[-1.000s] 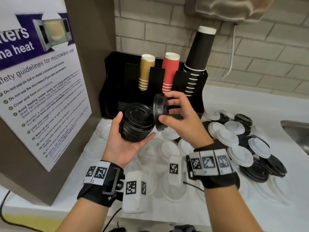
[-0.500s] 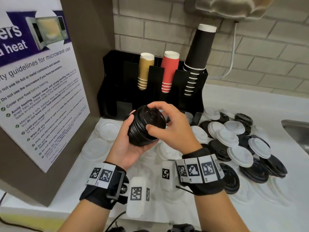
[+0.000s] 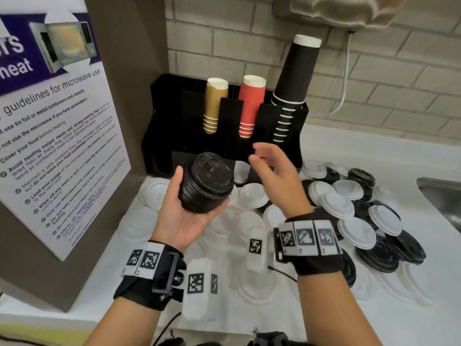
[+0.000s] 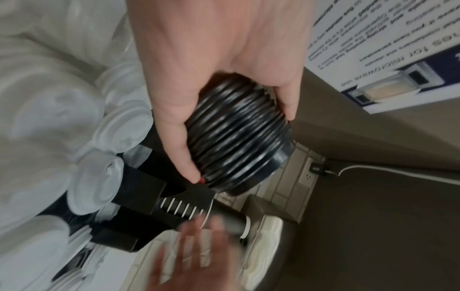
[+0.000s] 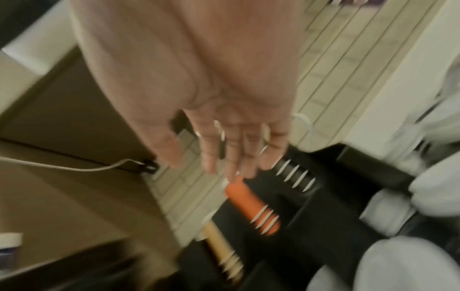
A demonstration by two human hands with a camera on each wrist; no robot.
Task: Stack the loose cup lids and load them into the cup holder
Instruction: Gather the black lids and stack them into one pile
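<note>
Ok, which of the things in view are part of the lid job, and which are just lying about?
Part of the job:
- stack of black lids, held in the left hand
- right hand, open, holding nothing
- loose white lids and loose black lids on the counter
- black cup holder

Lying about:
- microwave poster
- sink
- white cable

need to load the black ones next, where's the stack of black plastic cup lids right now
In the head view, the stack of black plastic cup lids sits left of centre, gripped in the left hand, just in front of the black cup holder.
</note>
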